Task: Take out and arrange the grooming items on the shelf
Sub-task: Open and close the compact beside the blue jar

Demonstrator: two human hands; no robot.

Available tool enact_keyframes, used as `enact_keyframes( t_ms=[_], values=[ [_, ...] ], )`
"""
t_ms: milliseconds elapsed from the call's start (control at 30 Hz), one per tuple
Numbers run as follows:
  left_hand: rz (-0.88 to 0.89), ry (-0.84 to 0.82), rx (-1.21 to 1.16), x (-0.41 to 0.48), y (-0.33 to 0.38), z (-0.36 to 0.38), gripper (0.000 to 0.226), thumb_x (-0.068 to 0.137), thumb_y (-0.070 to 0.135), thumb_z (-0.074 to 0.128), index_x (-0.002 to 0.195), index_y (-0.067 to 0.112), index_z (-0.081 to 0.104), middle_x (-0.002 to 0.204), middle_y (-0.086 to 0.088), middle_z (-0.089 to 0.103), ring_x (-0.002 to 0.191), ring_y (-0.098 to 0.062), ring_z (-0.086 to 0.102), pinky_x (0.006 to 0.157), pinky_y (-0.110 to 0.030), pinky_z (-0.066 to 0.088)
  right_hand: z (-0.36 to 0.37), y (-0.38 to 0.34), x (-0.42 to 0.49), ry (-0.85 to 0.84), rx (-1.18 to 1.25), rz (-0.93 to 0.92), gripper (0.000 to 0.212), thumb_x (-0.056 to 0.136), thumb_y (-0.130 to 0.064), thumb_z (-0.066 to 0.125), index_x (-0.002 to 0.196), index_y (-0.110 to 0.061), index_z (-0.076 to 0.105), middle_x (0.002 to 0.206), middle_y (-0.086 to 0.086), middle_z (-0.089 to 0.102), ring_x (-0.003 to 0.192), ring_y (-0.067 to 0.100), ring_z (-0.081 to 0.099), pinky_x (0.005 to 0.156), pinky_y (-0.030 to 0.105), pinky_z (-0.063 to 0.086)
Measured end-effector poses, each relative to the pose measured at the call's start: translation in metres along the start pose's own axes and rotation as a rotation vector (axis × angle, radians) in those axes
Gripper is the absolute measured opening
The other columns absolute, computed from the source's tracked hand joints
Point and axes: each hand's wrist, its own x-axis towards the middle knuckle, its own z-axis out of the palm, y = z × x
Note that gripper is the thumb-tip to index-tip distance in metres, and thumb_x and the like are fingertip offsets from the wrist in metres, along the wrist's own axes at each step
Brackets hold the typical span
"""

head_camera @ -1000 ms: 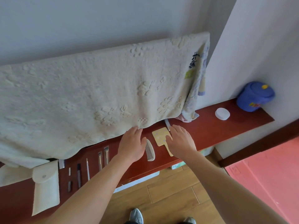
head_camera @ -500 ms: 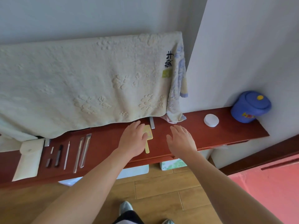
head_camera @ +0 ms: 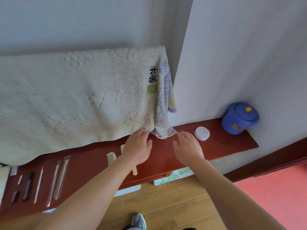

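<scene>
A red-brown shelf (head_camera: 229, 143) runs along the wall, and both hands hover palm-down over its middle stretch. The left hand (head_camera: 137, 146) is spread flat with fingers loosely apart, gripping nothing; it covers most of a pale yellow hand mirror (head_camera: 134, 170), whose handle pokes out below the wrist toward the front edge of the shelf. The right hand (head_camera: 187, 146) is likewise open and empty, fingers relaxed, over bare shelf just right of the left one.

Just left of the left wrist lies a white comb (head_camera: 111, 158), partly hidden by the forearm. Further toward the left end of the shelf the slim grooming tools lie in a row, each pointing from back edge to front edge: two long metal tweezers (head_camera: 60, 176) side by side, then a thin pale stick (head_camera: 38, 185), a dark-handled tool (head_camera: 28, 185) and a small short piece (head_camera: 16, 188). Whether the tools touch one another cannot be told.

A cream towel (head_camera: 74, 100) hangs from above and its hem drapes over the shelf's back edge. Near the right end sit a white round lid (head_camera: 202, 133) and, in the corner by the wall, a blue lidded pot (head_camera: 239, 117)
</scene>
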Motion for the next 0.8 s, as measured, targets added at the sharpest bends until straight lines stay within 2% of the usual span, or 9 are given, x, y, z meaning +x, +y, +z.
enact_keyframes(
  t_ms=[133, 233, 267, 367, 433, 567, 633, 733, 800],
  values=[
    [0.013, -0.016, -0.007, 0.017, 0.019, 0.005, 0.037, 0.099, 0.030, 0.044, 0.129, 0.013, 0.054, 0.132, -0.004, 0.054, 0.125, -0.023, 0.048, 0.107, -0.035, 0.037, -0.009, 0.021, 0.010, -0.022, 0.031, 0.041, 0.051, 0.099, -0.039, 0.035, 0.144, -0.014, 0.039, 0.150, 0.002, 0.039, 0.142, 0.022, 0.028, 0.117, 0.038, 0.022],
    [-0.014, -0.037, -0.024, 0.031, 0.034, 0.018, 0.026, 0.094, 0.034, 0.040, 0.106, 0.019, 0.057, 0.108, 0.007, 0.055, 0.104, -0.017, 0.054, 0.091, -0.039, 0.048, -0.016, 0.043, 0.019, -0.014, 0.033, 0.021, 0.045, 0.100, -0.035, 0.037, 0.137, -0.012, 0.044, 0.144, 0.003, 0.044, 0.136, 0.021, 0.034, 0.113, 0.036, 0.026],
    [-0.036, -0.051, -0.026, 0.034, 0.041, 0.022, 0.029, 0.093, 0.037, 0.037, 0.105, 0.020, 0.057, 0.108, 0.007, 0.056, 0.105, -0.017, 0.054, 0.090, -0.042, 0.048, -0.017, 0.051, 0.023, -0.023, 0.036, 0.016, 0.045, 0.100, -0.035, 0.036, 0.138, -0.012, 0.043, 0.144, 0.003, 0.043, 0.136, 0.021, 0.033, 0.113, 0.036, 0.026],
    [-0.054, -0.042, 0.003, 0.043, 0.070, 0.032, 0.038, 0.098, 0.034, 0.040, 0.123, 0.011, 0.058, 0.128, -0.004, 0.056, 0.122, -0.023, 0.050, 0.103, -0.041, 0.039, -0.017, 0.082, 0.033, -0.070, 0.055, 0.012, 0.051, 0.101, -0.037, 0.035, 0.146, -0.013, 0.035, 0.153, 0.003, 0.035, 0.143, 0.021, 0.025, 0.116, 0.036, 0.021],
    [-0.091, -0.040, 0.019, 0.050, 0.090, 0.038, 0.036, 0.100, 0.029, 0.044, 0.129, 0.010, 0.055, 0.133, -0.005, 0.054, 0.125, -0.022, 0.048, 0.103, -0.037, 0.030, -0.019, 0.104, 0.040, -0.091, 0.053, -0.012, 0.053, 0.101, -0.038, 0.034, 0.148, -0.013, 0.033, 0.154, 0.003, 0.032, 0.145, 0.021, 0.022, 0.117, 0.035, 0.018],
    [-0.141, -0.045, -0.028, 0.067, 0.121, 0.059, 0.031, 0.098, 0.028, 0.044, 0.121, 0.011, 0.056, 0.115, 0.000, 0.056, 0.112, -0.024, 0.053, 0.092, -0.033, 0.042, -0.029, 0.147, 0.055, -0.099, 0.026, -0.079, 0.052, 0.100, -0.036, 0.034, 0.146, -0.011, 0.035, 0.151, 0.004, 0.037, 0.142, 0.023, 0.025, 0.118, 0.035, 0.018],
    [-0.157, -0.030, -0.033, 0.075, 0.136, 0.068, 0.035, 0.099, 0.028, 0.044, 0.126, 0.010, 0.054, 0.124, -0.002, 0.056, 0.120, -0.024, 0.051, 0.098, -0.034, 0.041, -0.034, 0.168, 0.063, -0.111, 0.019, -0.102, 0.052, 0.100, -0.035, 0.034, 0.147, -0.012, 0.034, 0.151, 0.004, 0.036, 0.142, 0.023, 0.025, 0.118, 0.035, 0.018],
    [-0.181, -0.025, -0.024, 0.083, 0.157, 0.078, 0.044, 0.101, 0.030, 0.041, 0.139, 0.010, 0.048, 0.144, -0.004, 0.048, 0.135, -0.021, 0.041, 0.110, -0.033, 0.032, -0.037, 0.193, 0.072, -0.141, 0.018, -0.107, 0.054, 0.100, -0.035, 0.033, 0.149, -0.012, 0.031, 0.154, 0.004, 0.032, 0.143, 0.022, 0.024, 0.118, 0.035, 0.018],
    [-0.196, -0.040, -0.014, 0.088, 0.163, 0.085, 0.046, 0.102, 0.033, 0.039, 0.142, 0.012, 0.045, 0.148, -0.003, 0.044, 0.138, -0.018, 0.037, 0.112, -0.033, 0.030, -0.037, 0.206, 0.074, -0.152, 0.015, -0.105, 0.054, 0.100, -0.036, 0.034, 0.148, -0.011, 0.032, 0.153, 0.005, 0.033, 0.142, 0.023, 0.025, 0.118, 0.036, 0.019]
  ],
)
